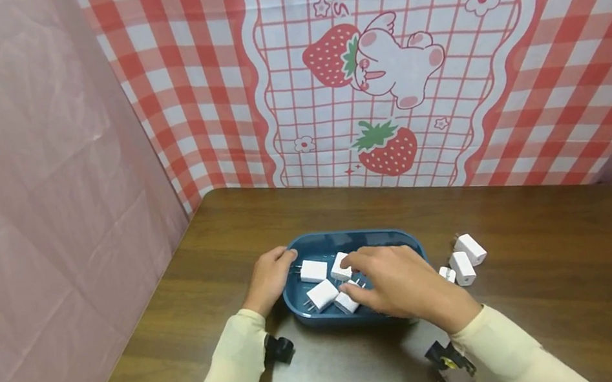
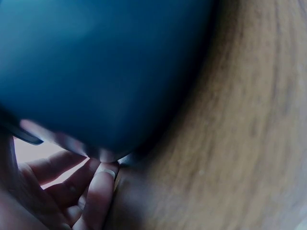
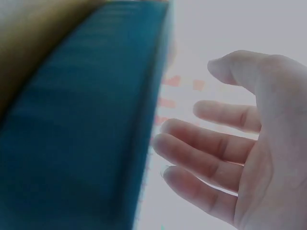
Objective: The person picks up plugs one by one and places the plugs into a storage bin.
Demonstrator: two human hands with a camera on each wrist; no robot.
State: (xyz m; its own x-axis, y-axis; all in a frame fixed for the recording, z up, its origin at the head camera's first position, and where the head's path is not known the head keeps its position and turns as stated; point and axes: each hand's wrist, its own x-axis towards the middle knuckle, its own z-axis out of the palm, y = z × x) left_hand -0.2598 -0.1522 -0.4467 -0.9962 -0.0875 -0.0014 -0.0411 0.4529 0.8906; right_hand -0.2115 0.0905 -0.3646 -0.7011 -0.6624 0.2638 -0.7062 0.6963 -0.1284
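A dark blue oblong tub [image 1: 359, 317] stands on the table with several white plug chargers [image 1: 313, 271] lying loose inside, some with their metal prongs showing. My left hand [image 1: 267, 281] holds the tub's left end, the thumb at the rim and the fingers against the outer wall. In the left wrist view, those fingers [image 2: 98, 191] touch the tub near its lower edge. Over the right half of the tub hovers my right hand [image 1: 403, 278], its fingers spread. The right wrist view has nothing between that hand's thumb [image 3: 235, 67] and fingers. The right hand hides part of the tub's inside.
Three more white chargers [image 1: 462, 268] lie on the wooden table [image 1: 577, 283] just right of the tub. A red-and-white strawberry cloth [image 1: 331, 116] hangs behind the table, and a pink cloth [image 1: 43, 156] hangs at the left.
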